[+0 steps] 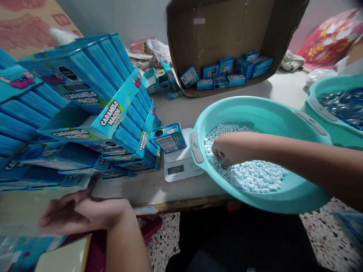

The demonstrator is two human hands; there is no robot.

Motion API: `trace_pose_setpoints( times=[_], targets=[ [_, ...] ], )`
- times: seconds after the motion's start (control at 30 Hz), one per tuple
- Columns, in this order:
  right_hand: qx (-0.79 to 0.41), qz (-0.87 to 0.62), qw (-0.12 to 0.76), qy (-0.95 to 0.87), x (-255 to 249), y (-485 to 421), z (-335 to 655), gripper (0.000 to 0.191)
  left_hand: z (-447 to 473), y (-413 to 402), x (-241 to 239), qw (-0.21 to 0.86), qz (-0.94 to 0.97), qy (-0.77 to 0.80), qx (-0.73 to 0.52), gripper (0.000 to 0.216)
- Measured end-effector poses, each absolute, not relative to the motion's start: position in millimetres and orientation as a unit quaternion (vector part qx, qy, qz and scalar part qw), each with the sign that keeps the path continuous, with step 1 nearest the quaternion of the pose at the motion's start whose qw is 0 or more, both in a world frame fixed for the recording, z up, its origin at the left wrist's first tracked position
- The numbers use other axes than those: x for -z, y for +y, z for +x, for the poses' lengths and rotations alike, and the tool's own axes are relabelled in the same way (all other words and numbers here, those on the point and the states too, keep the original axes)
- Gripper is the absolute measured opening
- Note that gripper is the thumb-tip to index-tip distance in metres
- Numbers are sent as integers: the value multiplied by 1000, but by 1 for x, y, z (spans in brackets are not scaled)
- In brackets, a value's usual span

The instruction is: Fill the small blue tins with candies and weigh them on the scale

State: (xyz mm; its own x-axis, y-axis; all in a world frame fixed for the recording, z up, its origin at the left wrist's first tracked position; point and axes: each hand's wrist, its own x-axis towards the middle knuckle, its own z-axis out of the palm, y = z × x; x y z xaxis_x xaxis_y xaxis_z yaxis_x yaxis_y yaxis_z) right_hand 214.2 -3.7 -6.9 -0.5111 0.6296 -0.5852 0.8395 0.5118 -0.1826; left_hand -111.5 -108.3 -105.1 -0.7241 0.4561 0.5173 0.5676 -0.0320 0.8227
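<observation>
My right hand (234,147) reaches into a turquoise tub (272,107), its fingers curled among small pale-blue candies (255,175). Some candies are in its grip, though the fingertips are partly hidden. My left hand (70,211) hangs by the table's front edge, blurred, its fingers loosely apart and holding nothing I can see. Left of the tub, a small blue candy box (169,139) stands on a white kitchen scale (184,168) with a lit display. Stacked blue display boxes (93,94) marked "Caramelo Macizo" rise just beyond my left hand.
An open cardboard carton (221,34) at the back holds several small blue boxes (227,66). A second turquoise tub (323,109) with shiny blue contents sits at the right. More small boxes and a plastic bag (159,49) lie behind the stack.
</observation>
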Motion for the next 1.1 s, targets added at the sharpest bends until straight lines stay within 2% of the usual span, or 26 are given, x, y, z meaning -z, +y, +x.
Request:
trace_pose_setpoints(
  times=[0.1, 0.3, 0.47, 0.7, 0.93, 1.1],
  targets=[
    [217, 447, 223, 839, 4, -2, 213, 15, -108, -102, 98, 159, -242, -630, 720, 37],
    [209, 461, 155, 849, 2, 8, 220, 15, -113, -97, 104, 153, -270, -638, 705, 32],
    [201, 466, 110, 854, 2, 13, 227, 12, -124, -87, 115, 171, -246, -533, 791, 45],
    [150, 482, 62, 861, -12, 23, 236, 6, -121, -89, 115, 141, -245, -524, 803, 37],
    [147, 504, 112, 844, -20, 22, 236, 9, -119, -91, 116, 112, -232, -514, 818, 32],
    [118, 509, 78, 849, -26, 29, 231, 9, -117, -93, 114, 103, -239, -543, 798, 25]
  ],
)
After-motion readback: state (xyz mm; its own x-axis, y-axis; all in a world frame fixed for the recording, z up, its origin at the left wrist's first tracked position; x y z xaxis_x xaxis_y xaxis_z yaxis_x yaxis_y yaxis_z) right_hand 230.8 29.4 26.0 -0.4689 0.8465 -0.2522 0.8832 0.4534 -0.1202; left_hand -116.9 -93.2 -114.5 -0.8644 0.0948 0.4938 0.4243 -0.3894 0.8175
